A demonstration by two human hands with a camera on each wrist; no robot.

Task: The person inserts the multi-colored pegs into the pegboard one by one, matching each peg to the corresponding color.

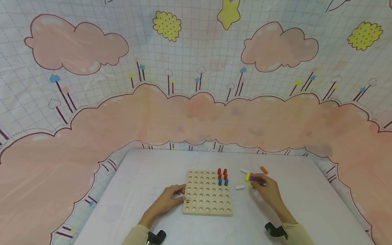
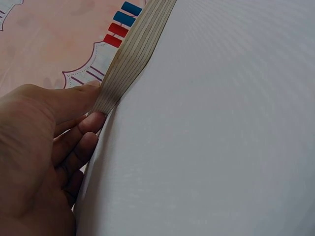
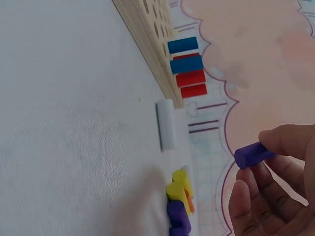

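Note:
A wooden board with rows of holes (image 1: 207, 192) lies on the table; red pegs (image 1: 219, 174) and blue pegs (image 1: 226, 182) stand upright in its far right corner. My left hand (image 1: 167, 200) touches the board's left edge, thumb and fingers against its side, as the left wrist view also shows. In the right wrist view my right hand (image 3: 278, 184) pinches a purple peg (image 3: 252, 155) between thumb and fingers, above the table. Beside and below that hand lie yellow pegs (image 3: 178, 192), another purple peg (image 3: 178, 215) and a white peg (image 3: 166, 125).
An orange peg (image 1: 264, 170) lies beyond my right hand, and a second white peg (image 1: 244, 170) is right of the board. The white table (image 1: 134, 183) reaches back to a patterned cloth (image 1: 196, 119) with clouds and stars.

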